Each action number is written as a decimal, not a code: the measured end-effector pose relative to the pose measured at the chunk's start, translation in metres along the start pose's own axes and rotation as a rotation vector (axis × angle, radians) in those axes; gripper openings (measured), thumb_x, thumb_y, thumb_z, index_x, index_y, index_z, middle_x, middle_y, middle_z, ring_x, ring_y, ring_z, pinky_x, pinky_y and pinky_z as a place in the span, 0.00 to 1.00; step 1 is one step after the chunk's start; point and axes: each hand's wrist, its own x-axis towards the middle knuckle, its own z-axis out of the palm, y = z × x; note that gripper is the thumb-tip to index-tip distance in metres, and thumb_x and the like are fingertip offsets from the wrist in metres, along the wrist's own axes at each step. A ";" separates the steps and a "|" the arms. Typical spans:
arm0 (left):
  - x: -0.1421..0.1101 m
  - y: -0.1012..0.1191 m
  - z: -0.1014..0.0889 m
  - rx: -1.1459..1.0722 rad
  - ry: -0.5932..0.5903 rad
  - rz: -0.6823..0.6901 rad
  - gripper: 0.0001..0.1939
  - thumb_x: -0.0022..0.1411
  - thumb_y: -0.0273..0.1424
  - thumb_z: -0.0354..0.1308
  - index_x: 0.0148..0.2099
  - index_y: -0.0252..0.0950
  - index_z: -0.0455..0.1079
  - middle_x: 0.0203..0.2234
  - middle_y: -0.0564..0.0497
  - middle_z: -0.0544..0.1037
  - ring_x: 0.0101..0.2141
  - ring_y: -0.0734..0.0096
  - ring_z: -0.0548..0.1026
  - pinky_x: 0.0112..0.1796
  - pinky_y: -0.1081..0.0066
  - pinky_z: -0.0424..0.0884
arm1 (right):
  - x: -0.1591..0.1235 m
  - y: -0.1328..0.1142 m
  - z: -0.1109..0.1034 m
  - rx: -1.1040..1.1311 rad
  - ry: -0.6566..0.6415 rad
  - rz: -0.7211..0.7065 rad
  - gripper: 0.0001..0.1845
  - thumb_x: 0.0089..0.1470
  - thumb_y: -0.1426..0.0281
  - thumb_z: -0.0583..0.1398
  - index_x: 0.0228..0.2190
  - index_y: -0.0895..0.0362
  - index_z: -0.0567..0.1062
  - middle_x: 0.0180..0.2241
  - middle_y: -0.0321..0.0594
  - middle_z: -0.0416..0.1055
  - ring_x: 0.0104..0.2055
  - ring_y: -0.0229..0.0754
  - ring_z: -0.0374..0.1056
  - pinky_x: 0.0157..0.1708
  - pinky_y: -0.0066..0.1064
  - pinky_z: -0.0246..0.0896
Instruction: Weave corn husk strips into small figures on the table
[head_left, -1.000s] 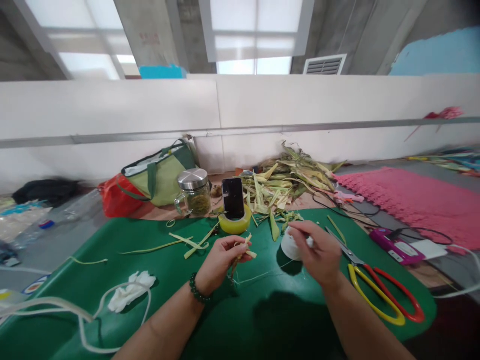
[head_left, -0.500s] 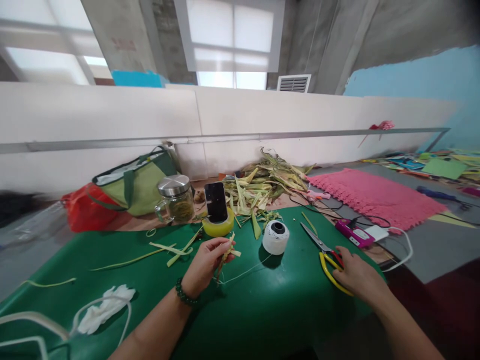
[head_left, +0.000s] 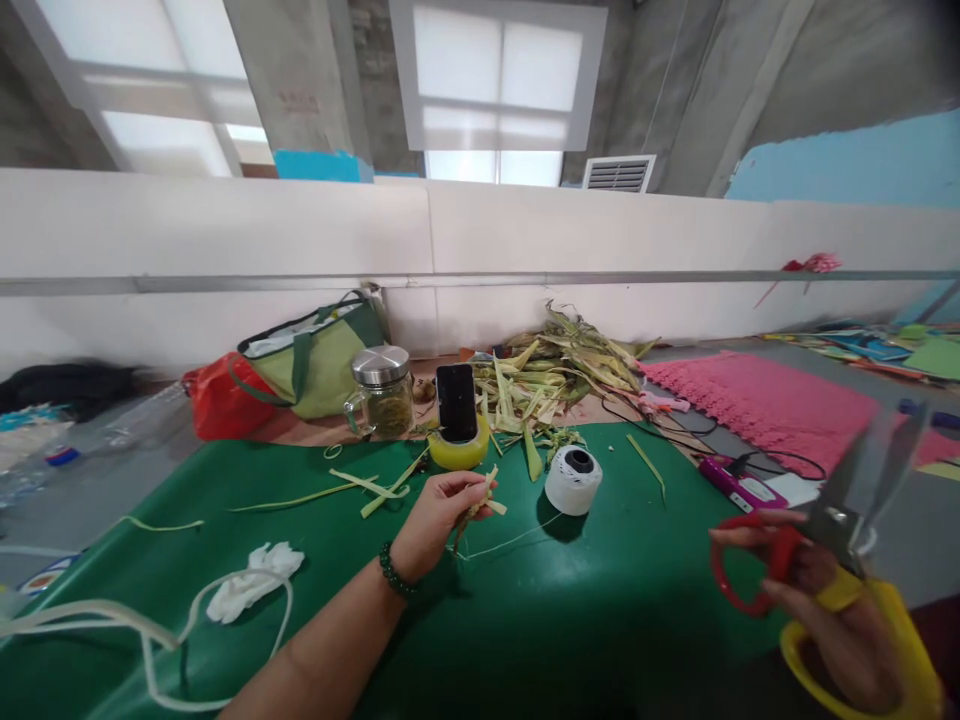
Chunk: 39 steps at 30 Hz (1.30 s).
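Between thumb and fingers, my left hand (head_left: 442, 510) pinches a small bundle of folded corn husk strips (head_left: 487, 498). A thin thread (head_left: 510, 545) runs from below that bundle to a white spool of thread (head_left: 574, 482) standing on the green table cover (head_left: 600, 600). At the right, my right hand (head_left: 832, 610) holds scissors (head_left: 840, 525) with red and yellow handles, raised off the table with blades up and apart. The fingers are in the handle loops, and motion blurs them somewhat. Loose husk strips (head_left: 382, 487) lie to the left of the spool.
A phone (head_left: 456, 400) leans in a yellow tape roll (head_left: 457, 453). Behind are a glass jar (head_left: 382, 395), a green bag (head_left: 322, 370) and a husk pile (head_left: 570, 360). A pink cloth (head_left: 772, 400) and a purple power strip (head_left: 739, 487) lie right; white tissue (head_left: 255, 580) lies left.
My right hand has picked the scissors up off the table, lifted them to the right and spread the blades. My left hand keeps its pinch on the husk bundle. The view has turned slightly left.
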 end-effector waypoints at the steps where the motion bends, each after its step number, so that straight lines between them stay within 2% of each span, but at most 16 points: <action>1: -0.001 0.000 0.001 0.011 -0.004 0.007 0.19 0.41 0.41 0.69 0.31 0.31 0.77 0.26 0.47 0.78 0.24 0.76 0.72 0.30 0.74 0.68 | -0.002 -0.009 0.002 0.084 -0.096 -0.019 0.25 0.47 0.50 0.57 0.43 0.50 0.65 0.39 0.47 0.75 0.46 0.56 0.70 0.44 0.43 0.66; 4: -0.003 -0.001 0.002 0.041 -0.021 0.026 0.19 0.42 0.42 0.68 0.31 0.31 0.77 0.23 0.48 0.77 0.23 0.75 0.72 0.29 0.74 0.67 | -0.005 -0.033 0.010 0.207 -0.405 -0.097 0.38 0.46 0.44 0.55 0.54 0.50 0.59 0.52 0.52 0.67 0.55 0.59 0.63 0.50 0.45 0.62; 6: -0.005 0.000 0.002 0.050 -0.036 0.041 0.19 0.42 0.42 0.68 0.31 0.31 0.77 0.22 0.49 0.76 0.23 0.75 0.72 0.28 0.74 0.67 | -0.004 -0.043 0.016 0.152 -0.550 -0.147 0.47 0.42 0.40 0.55 0.58 0.52 0.55 0.55 0.54 0.63 0.56 0.61 0.61 0.51 0.45 0.61; 7: -0.005 0.001 0.003 0.052 -0.043 0.050 0.19 0.42 0.42 0.68 0.31 0.31 0.77 0.21 0.50 0.75 0.23 0.75 0.72 0.28 0.74 0.67 | -0.004 -0.047 0.020 0.097 -0.602 -0.153 0.50 0.41 0.40 0.56 0.59 0.53 0.55 0.54 0.54 0.64 0.54 0.60 0.63 0.50 0.44 0.62; 10: -0.008 0.003 0.004 0.051 -0.059 0.073 0.19 0.41 0.43 0.68 0.30 0.31 0.76 0.20 0.51 0.74 0.23 0.75 0.71 0.29 0.74 0.67 | -0.001 -0.059 0.035 -0.084 -0.718 -0.122 0.48 0.39 0.43 0.61 0.55 0.57 0.60 0.46 0.53 0.69 0.41 0.53 0.70 0.41 0.39 0.67; 13: -0.012 0.006 0.006 0.049 -0.073 0.082 0.19 0.41 0.43 0.69 0.29 0.31 0.76 0.20 0.51 0.74 0.23 0.74 0.71 0.29 0.73 0.68 | 0.002 -0.073 0.051 -0.193 -0.823 -0.092 0.41 0.38 0.47 0.64 0.50 0.57 0.65 0.42 0.47 0.70 0.35 0.47 0.68 0.36 0.34 0.66; 15: -0.013 0.007 0.008 0.050 -0.085 0.073 0.19 0.40 0.42 0.69 0.29 0.31 0.76 0.20 0.51 0.74 0.23 0.73 0.71 0.29 0.72 0.68 | 0.003 -0.081 0.060 -0.242 -0.839 -0.090 0.40 0.37 0.49 0.65 0.49 0.57 0.65 0.44 0.47 0.69 0.38 0.48 0.68 0.39 0.35 0.65; 19: -0.015 0.005 0.010 0.037 -0.117 0.043 0.19 0.38 0.41 0.70 0.29 0.30 0.76 0.23 0.50 0.76 0.24 0.72 0.71 0.29 0.71 0.69 | 0.005 -0.090 0.071 -0.302 -0.843 -0.076 0.46 0.34 0.49 0.67 0.52 0.58 0.64 0.47 0.49 0.68 0.45 0.52 0.66 0.45 0.37 0.62; 22: -0.014 0.002 0.010 0.032 -0.137 0.043 0.17 0.38 0.38 0.70 0.28 0.30 0.76 0.22 0.50 0.75 0.22 0.74 0.70 0.27 0.72 0.68 | 0.006 -0.090 0.074 -0.323 -0.849 -0.082 0.46 0.32 0.48 0.67 0.51 0.56 0.66 0.44 0.47 0.71 0.40 0.51 0.69 0.39 0.35 0.64; 25: -0.014 0.001 0.009 0.038 -0.158 0.039 0.14 0.40 0.36 0.69 0.28 0.30 0.76 0.19 0.52 0.73 0.20 0.77 0.68 0.25 0.74 0.65 | 0.005 -0.086 0.078 -0.358 -0.791 -0.132 0.44 0.31 0.49 0.68 0.49 0.55 0.68 0.40 0.45 0.73 0.36 0.49 0.70 0.34 0.33 0.65; 30: -0.015 0.004 0.008 0.013 -0.208 -0.023 0.14 0.40 0.32 0.69 0.30 0.30 0.75 0.20 0.53 0.74 0.21 0.78 0.68 0.26 0.75 0.65 | 0.005 -0.079 0.080 -0.421 -0.701 -0.217 0.40 0.31 0.51 0.69 0.46 0.55 0.70 0.38 0.45 0.74 0.32 0.47 0.71 0.29 0.32 0.64; 39: -0.015 0.005 0.010 0.006 -0.187 -0.064 0.14 0.37 0.31 0.71 0.27 0.30 0.73 0.19 0.54 0.74 0.22 0.77 0.69 0.28 0.75 0.65 | 0.003 -0.081 0.075 -0.401 -0.741 -0.232 0.38 0.31 0.51 0.69 0.43 0.54 0.69 0.34 0.39 0.73 0.24 0.39 0.66 0.22 0.27 0.56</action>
